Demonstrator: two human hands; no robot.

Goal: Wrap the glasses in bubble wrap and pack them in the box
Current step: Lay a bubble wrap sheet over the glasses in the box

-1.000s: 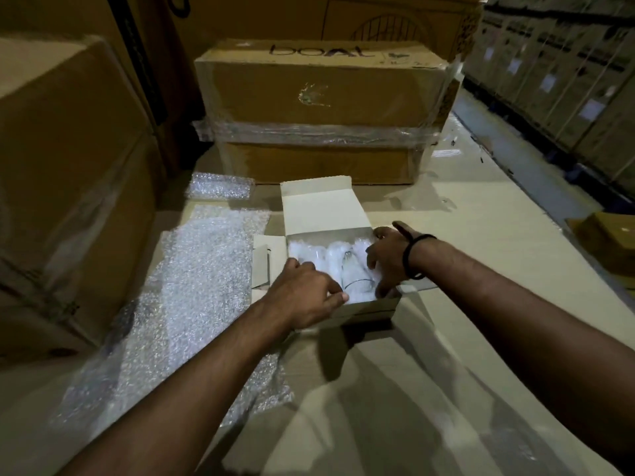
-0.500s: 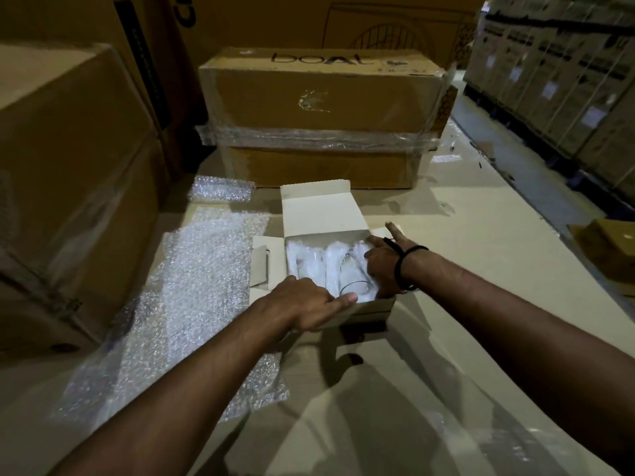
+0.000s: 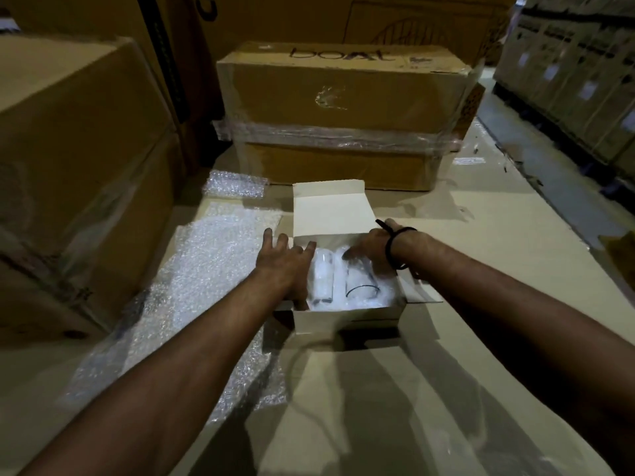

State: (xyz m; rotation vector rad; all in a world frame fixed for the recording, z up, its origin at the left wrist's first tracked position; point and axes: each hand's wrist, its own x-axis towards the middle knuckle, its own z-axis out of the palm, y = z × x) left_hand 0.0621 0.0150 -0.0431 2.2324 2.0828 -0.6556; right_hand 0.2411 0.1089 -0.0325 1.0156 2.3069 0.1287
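Note:
A small white cardboard box (image 3: 347, 319) stands open in the middle, its lid flap (image 3: 331, 209) raised at the far side. Inside lie glasses wrapped in bubble wrap (image 3: 357, 285), side by side. My left hand (image 3: 285, 266) rests over the box's left edge with fingers spread, holding nothing. My right hand (image 3: 369, 249) reaches in from the right, fingers apart, lying on the wrapped glasses at the far end. A black band sits on that wrist.
A large bubble wrap sheet (image 3: 192, 290) lies flat left of the box, with a small piece (image 3: 235, 183) beyond it. A big taped carton (image 3: 343, 115) stands behind, another carton (image 3: 75, 173) on the left. Stacked boxes (image 3: 577, 80) line the right.
My left hand left the box's near left corner, moved forward and spread its fingers over the left edge. My right hand shifted deeper over the wrapped glasses.

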